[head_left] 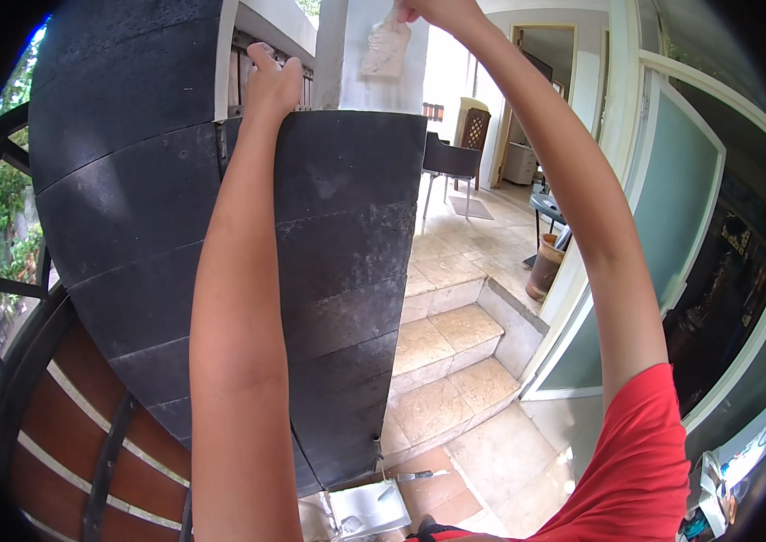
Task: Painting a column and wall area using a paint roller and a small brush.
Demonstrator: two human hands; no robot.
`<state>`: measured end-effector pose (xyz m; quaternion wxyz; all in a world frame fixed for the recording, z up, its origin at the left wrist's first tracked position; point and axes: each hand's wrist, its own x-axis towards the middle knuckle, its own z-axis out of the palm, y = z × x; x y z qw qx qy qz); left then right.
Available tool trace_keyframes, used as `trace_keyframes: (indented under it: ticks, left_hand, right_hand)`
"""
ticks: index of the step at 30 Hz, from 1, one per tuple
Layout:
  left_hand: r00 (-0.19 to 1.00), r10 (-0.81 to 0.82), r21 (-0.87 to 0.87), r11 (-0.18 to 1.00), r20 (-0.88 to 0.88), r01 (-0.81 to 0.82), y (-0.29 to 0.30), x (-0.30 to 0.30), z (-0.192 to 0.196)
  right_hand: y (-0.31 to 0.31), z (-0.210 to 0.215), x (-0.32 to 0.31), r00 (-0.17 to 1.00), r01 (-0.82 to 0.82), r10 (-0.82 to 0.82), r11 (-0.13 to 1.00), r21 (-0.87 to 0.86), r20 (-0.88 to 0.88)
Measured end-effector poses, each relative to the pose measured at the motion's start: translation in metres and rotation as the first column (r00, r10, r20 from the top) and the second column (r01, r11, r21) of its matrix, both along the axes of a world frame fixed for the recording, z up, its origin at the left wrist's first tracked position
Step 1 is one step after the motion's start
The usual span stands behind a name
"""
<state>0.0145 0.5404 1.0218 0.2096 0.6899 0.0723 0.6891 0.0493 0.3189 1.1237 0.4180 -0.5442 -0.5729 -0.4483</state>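
- Left hand [273,83] resting on the top edge of the black pillar [338,271], fingers curled over that edge, gripping nothing loose.
- Right hand [432,11] reaching up at the frame's top edge, fingers closed, pinching a white rag [386,47].
- Rag hanging down against the white column [347,63], just above the pillar's top right corner.
- Stone steps [446,352] lying right of the pillar's base.
- Clay pot [544,267] standing beyond the steps, on the tiled floor.
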Motion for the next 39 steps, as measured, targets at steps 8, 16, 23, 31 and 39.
trace_keyframes:
  ticks: [8,16,23,31,39]
  left_hand:
    - [0.996,0.013,-0.029,0.999,-0.090,-0.016,-0.002,0.003,0.005]
    - [0.996,0.002,-0.056,0.998,-0.089,-0.007,-0.007,-0.005,0.005]
    - [0.990,-0.026,-0.155,0.988,-0.137,0.005,-0.020,-0.013,0.008]
    - [0.991,-0.010,-0.144,0.990,-0.131,-0.009,-0.012,-0.013,0.006]
    - [0.991,0.018,-0.062,0.998,-0.134,-0.027,-0.001,-0.008,0.006]
  right_hand:
    - [0.003,-0.010,0.076,0.995,0.070,-0.074,0.996,0.049,0.074]
    - [0.008,-0.021,0.055,0.968,-0.231,0.221,0.970,-0.078,-0.118]
    - [-0.022,0.037,0.040,0.967,-0.205,0.196,0.978,0.038,0.164]
    - [-0.053,0.046,0.040,0.971,-0.222,0.215,0.973,0.067,0.103]
    - [-0.022,-0.010,0.108,0.988,-0.065,0.073,0.996,-0.058,0.138]
